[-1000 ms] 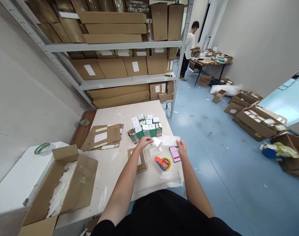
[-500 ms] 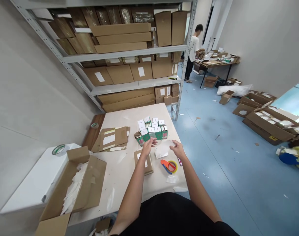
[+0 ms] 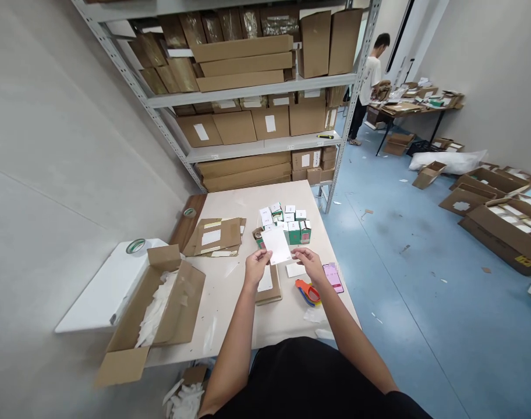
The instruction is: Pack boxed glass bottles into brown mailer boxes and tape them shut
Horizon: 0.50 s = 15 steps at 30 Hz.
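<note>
My left hand (image 3: 255, 265) pinches the lower corner of a white paper sheet (image 3: 276, 245) and holds it upright above the table (image 3: 230, 291). Just to the right of the sheet, my right hand (image 3: 308, 261) hovers with its fingers curled, holding nothing I can make out. Under the hands lie a small flat cardboard box (image 3: 268, 285), a white slip (image 3: 296, 269), an orange-and-blue tape dispenser (image 3: 308, 291) and a phone (image 3: 333, 277). Behind the sheet stands a cluster of small green-and-white boxes (image 3: 291, 224).
Flattened cardboard (image 3: 215, 235) lies at the table's left. An open carton with white padding (image 3: 160, 305) rests by a white board (image 3: 103, 291) with a tape roll (image 3: 135, 245). Shelving full of cartons (image 3: 248, 116) stands behind. A person (image 3: 368, 78) works at a far table; open boxes (image 3: 501, 221) litter the floor.
The white sheet has gone from lying low between both hands to standing upright in my left hand alone. My right hand has let go of it. The view has shifted right.
</note>
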Tool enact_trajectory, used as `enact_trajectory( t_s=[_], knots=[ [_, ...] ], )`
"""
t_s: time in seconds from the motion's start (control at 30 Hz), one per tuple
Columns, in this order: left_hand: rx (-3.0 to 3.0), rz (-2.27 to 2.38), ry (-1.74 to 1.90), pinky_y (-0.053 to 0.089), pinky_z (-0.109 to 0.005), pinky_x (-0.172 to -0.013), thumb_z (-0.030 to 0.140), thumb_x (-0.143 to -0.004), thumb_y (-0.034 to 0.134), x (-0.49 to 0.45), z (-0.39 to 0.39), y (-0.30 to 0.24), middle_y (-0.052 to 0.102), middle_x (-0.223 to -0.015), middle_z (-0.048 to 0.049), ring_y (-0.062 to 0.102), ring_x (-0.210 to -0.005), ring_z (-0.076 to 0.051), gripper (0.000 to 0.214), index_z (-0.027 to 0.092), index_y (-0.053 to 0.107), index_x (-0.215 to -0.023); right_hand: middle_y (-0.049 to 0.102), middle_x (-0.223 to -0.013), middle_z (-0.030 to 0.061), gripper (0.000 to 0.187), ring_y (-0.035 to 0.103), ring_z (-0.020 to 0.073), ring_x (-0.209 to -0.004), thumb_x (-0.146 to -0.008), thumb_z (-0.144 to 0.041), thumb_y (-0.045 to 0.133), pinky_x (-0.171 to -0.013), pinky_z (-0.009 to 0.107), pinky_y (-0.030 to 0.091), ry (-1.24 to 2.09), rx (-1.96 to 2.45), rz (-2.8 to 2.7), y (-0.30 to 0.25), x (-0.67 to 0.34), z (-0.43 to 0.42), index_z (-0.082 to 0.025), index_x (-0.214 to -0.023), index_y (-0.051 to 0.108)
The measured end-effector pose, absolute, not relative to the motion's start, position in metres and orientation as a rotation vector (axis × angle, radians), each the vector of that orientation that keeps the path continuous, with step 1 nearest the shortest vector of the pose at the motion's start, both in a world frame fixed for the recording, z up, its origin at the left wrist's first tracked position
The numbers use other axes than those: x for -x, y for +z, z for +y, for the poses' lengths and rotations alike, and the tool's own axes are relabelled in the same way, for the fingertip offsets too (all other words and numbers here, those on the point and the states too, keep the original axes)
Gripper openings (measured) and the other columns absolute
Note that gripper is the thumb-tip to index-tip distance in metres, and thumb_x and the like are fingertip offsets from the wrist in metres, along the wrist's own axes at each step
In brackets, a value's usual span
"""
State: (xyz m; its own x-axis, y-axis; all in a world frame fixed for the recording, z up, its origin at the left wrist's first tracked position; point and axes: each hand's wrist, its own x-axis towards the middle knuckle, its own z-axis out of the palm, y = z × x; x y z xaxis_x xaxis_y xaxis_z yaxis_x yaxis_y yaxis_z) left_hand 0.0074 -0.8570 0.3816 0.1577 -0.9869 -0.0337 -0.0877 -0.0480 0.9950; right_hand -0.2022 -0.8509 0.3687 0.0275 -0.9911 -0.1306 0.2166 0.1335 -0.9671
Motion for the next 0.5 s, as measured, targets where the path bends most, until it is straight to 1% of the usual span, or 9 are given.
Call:
enact_trajectory(
  t_s=[0.07, 0.1, 0.17, 0.27, 0.37, 0.5],
  knots=[
    [-1.384, -1.07, -1.01, 0.052, -0.028, -0.067, 0.057, -0.077, 0.079, -0.008, -0.857, 0.391, 0.069, -0.072, -0.0029, 0.063, -0.07, -0.017, 0.042, 0.017, 0.076, -0.089, 0.079, -0.104, 0.0088, 0.031, 0.071, 0.0249, -0.1, -0.082, -0.052, 0.072, -0.088, 0.038, 0.052, -1.127, 1.005, 1.077, 0.372, 0.204, -0.846, -0.022, -0.089, 0.075],
    [-1.384, -1.063, -0.983, 0.052, -0.028, -0.067, 0.056, -0.077, 0.079, -0.007, -0.857, 0.395, 0.069, -0.072, -0.0032, 0.064, -0.071, -0.018, 0.042, 0.017, 0.076, -0.09, 0.079, -0.102, 0.0087, 0.029, 0.071, 0.0252, -0.101, -0.082, -0.051, 0.072, -0.088, 0.038, 0.052, -1.121, 1.016, 1.061, 0.374, 0.204, -0.844, -0.022, -0.088, 0.075],
    [-1.379, -1.085, -0.953, 0.052, -0.028, -0.068, 0.056, -0.078, 0.078, -0.004, -0.857, 0.402, 0.07, -0.073, -0.0039, 0.065, -0.073, -0.018, 0.041, 0.017, 0.076, -0.089, 0.08, -0.1, 0.0081, 0.029, 0.071, 0.0249, -0.1, -0.081, -0.049, 0.073, -0.087, 0.037, 0.052, -1.149, 1.017, 1.035, 0.377, 0.202, -0.841, -0.023, -0.092, 0.075],
    [-1.371, -1.127, -0.946, 0.053, -0.028, -0.068, 0.056, -0.079, 0.078, 0.002, -0.854, 0.407, 0.072, -0.077, -0.0047, 0.065, -0.074, -0.019, 0.04, 0.017, 0.076, -0.087, 0.08, -0.097, 0.0069, 0.031, 0.072, 0.0234, -0.092, -0.08, -0.048, 0.074, -0.084, 0.036, 0.053, -1.2, 1.009, 1.025, 0.38, 0.199, -0.84, -0.023, -0.097, 0.074],
    [-1.362, -1.144, -0.959, 0.053, -0.028, -0.07, 0.055, -0.079, 0.078, 0.007, -0.851, 0.408, 0.072, -0.078, -0.005, 0.067, -0.076, -0.019, 0.04, 0.017, 0.076, -0.088, 0.079, -0.093, 0.0063, 0.03, 0.072, 0.0223, -0.086, -0.08, -0.049, 0.073, -0.082, 0.036, 0.053, -1.226, 1.01, 1.038, 0.38, 0.199, -0.841, -0.022, -0.093, 0.073],
    [-1.361, -1.138, -0.972, 0.054, -0.028, -0.07, 0.055, -0.078, 0.079, 0.009, -0.849, 0.408, 0.073, -0.079, -0.0048, 0.066, -0.073, -0.018, 0.04, 0.016, 0.076, -0.088, 0.078, -0.09, 0.0053, 0.027, 0.071, 0.0216, -0.083, -0.081, -0.048, 0.073, -0.081, 0.036, 0.053, -1.23, 1.026, 1.051, 0.38, 0.202, -0.841, -0.023, -0.088, 0.072]
  ],
)
